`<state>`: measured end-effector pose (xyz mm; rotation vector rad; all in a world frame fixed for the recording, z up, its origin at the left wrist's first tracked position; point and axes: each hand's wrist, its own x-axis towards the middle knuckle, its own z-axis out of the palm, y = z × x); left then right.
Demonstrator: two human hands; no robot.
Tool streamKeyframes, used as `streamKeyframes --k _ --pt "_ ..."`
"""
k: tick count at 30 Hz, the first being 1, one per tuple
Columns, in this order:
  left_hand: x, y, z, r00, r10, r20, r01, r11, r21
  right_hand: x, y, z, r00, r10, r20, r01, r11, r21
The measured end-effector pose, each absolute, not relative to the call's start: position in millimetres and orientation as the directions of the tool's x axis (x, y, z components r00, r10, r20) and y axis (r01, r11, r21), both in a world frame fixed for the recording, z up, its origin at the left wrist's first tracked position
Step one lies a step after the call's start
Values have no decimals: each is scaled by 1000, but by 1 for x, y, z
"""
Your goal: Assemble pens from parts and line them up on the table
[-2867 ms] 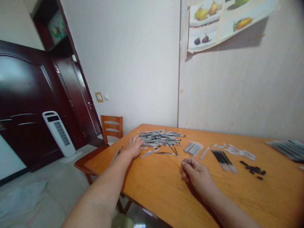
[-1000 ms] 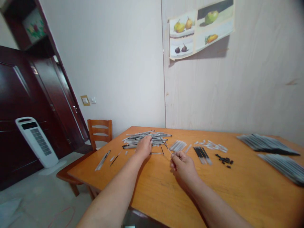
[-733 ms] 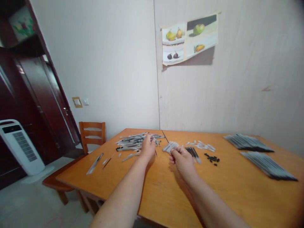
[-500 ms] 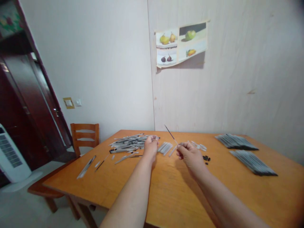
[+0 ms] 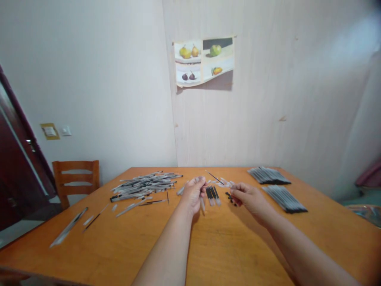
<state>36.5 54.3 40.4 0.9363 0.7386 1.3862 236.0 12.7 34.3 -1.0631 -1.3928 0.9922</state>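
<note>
Pale wall [image 5: 104, 79], smooth and faintly shadowed, fills the left of the room above a dark red-brown door [image 5: 14, 167], a switch on a yellow-brown plate [image 5: 50, 131] and a slatted wooden chair [image 5: 76, 164]. Further right, a grained panel [image 5: 268, 111] carries a sheet of fruit paintings [image 5: 202, 63], its lower edge curling off the surface. Before it all spreads an orange-brown wooden bench [image 5: 226, 246] with a soft sheen.

At the bench's left lie a long clear tube with a dark end [image 5: 70, 227] and a thin dark rod [image 5: 94, 219]. Next comes a loose, criss-crossed heap of slim pens [image 5: 145, 185], see-through and black. Near the middle, the left hand [image 5: 193, 195] is curled closed, a slender translucent tube [image 5: 203, 205] gripped and jutting down below it. Just beyond lie sticks black above and clear below [image 5: 212, 192], side by side. A thin dark refill [image 5: 214, 177] slants up and leftward from the right hand [image 5: 250, 198], pinched between its fingers, over whitish plastic bits [image 5: 228, 183]. Stubby black pieces [image 5: 230, 198] cluster just beside that hand. Rightmost on the bench, two slanted stacks of pens [image 5: 285, 198] lie in neat parallel rows, black along the near edge.
</note>
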Motion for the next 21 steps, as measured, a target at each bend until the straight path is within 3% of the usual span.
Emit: streamKeyframes --k 3,8,16,21 --pt "42 52 39 151 982 112 -456 -31 890 233 11 26 -77 971 226 35 229 -973" --pt "46 49 39 122 986 112 -458 -44 888 225 10 23 -99 979 176 -71 170 -983" --pt "50 42 40 193 976 96 -455 3 890 227 9 37 160 981 112 -405 169 -898" --pt "50 36 41 161 975 156 -223 -118 968 246 8 50 245 962 122 -443 223 -868"
